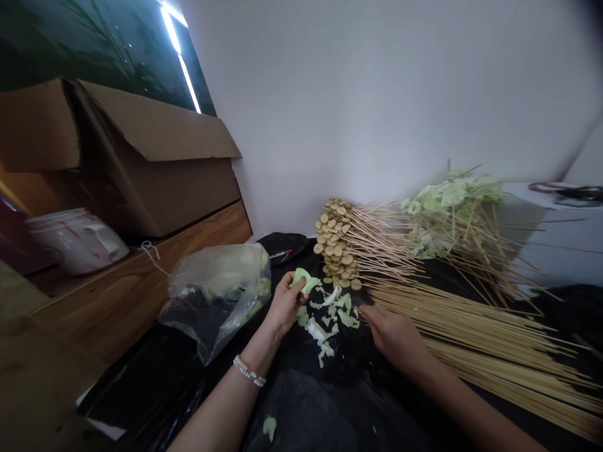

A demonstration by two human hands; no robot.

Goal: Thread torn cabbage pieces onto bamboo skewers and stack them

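Here we go, the left hand [285, 303], pearl bracelet [248, 371] at the wrist, is curled narrow around a torn piece of pale green cabbage leaf [304, 280], pinching it between fingers and thumb, and it sits just left of the heap of shredded leaf scraps [327, 320] on the black plastic sheet [301, 402]. The right hand [393, 339] lies flat and loosely open on the far side of that heap, looks empty from up here, though the angle makes it hard to be sure, and its fingers point up and left at the scraps. Right beside that hand, the loose bamboo skewers [471, 333] run in a long bundle from near the heap down and off to the right, so the right hand is clearly the nearer one. Beyond the heap stands a stack of tan round slices on skewers [335, 242], with skewered green leaves [452, 201] further right, and a clear plastic bag of greens [217, 295] sits left of the heap.
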